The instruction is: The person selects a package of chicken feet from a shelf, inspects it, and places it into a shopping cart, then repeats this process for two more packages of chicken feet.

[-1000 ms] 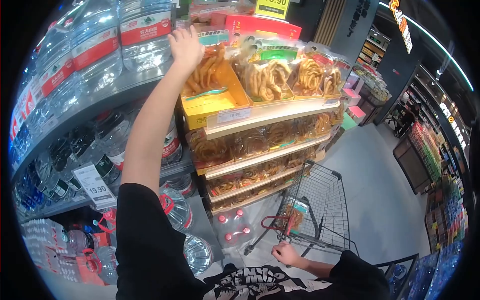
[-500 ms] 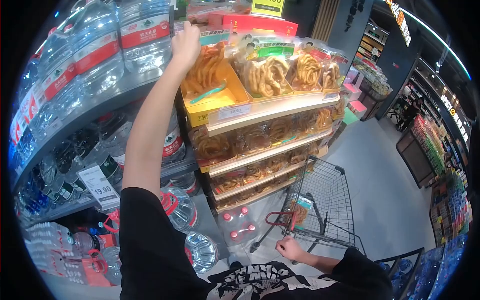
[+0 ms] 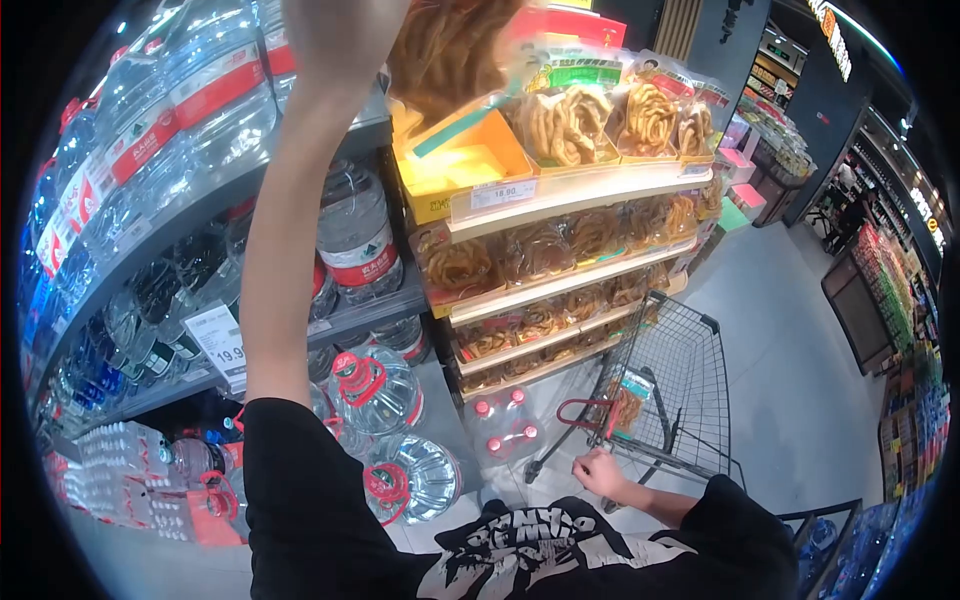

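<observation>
In the last moment the left hand (image 3: 340,35) had lifted the bag (image 3: 450,50) of fried twists off the yellow tray (image 3: 460,165) on the top shelf (image 3: 580,195), so the bag hung clear above it, blurred. Its grip looked closed on the bag's edge, fingers partly cropped. The right hand (image 3: 600,475) was curled round a bar of the cart (image 3: 680,380).

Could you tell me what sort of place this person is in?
Very likely a supermarket aisle: shelves carry price tags, large water bottles and bagged fried snacks, a wire shopping cart stands beside them, and the left hand holds a snack bag.
</observation>
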Tool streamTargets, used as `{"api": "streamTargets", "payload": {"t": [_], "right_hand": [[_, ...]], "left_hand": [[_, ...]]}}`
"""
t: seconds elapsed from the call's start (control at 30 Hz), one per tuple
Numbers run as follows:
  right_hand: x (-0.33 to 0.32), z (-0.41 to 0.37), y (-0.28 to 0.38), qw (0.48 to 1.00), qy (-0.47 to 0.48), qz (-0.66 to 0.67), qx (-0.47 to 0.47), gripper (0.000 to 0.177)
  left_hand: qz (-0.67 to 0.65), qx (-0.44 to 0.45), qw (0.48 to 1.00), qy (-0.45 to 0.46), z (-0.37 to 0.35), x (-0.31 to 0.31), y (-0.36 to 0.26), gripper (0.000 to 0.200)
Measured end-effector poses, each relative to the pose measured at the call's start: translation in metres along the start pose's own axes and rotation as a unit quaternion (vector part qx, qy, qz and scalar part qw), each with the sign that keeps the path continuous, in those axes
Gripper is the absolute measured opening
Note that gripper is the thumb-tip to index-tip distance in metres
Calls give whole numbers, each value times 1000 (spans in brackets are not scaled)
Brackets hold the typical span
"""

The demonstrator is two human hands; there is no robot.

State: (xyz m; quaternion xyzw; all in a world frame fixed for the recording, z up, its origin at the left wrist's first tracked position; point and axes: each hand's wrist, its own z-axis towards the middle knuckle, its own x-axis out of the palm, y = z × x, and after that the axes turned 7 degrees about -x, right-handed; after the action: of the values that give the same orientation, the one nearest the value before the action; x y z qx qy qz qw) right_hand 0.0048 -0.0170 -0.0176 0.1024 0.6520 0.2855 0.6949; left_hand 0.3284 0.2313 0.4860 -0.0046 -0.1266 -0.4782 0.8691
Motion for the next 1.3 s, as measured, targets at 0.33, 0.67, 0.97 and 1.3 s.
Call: {"api": "streamTargets", "payload": {"t": [0.33, 0.67, 0.97, 1.3], "right_hand": [[-19, 8, 30, 993, 2, 12, 114, 20], [-40, -5, 44, 626, -245, 727, 141, 64], [-52, -42, 94, 647, -179, 710, 214, 80], [-78, -11, 89, 592, -268, 711, 270, 68]], "left_hand": [[-399, -235, 789, 403, -145, -81, -139, 12], [-263, -202, 891, 310, -291, -149, -243, 23], [-231, -611, 658, 373, -331, -119, -212, 10], [-397, -806, 145, 413, -369, -164, -204, 57]]}}
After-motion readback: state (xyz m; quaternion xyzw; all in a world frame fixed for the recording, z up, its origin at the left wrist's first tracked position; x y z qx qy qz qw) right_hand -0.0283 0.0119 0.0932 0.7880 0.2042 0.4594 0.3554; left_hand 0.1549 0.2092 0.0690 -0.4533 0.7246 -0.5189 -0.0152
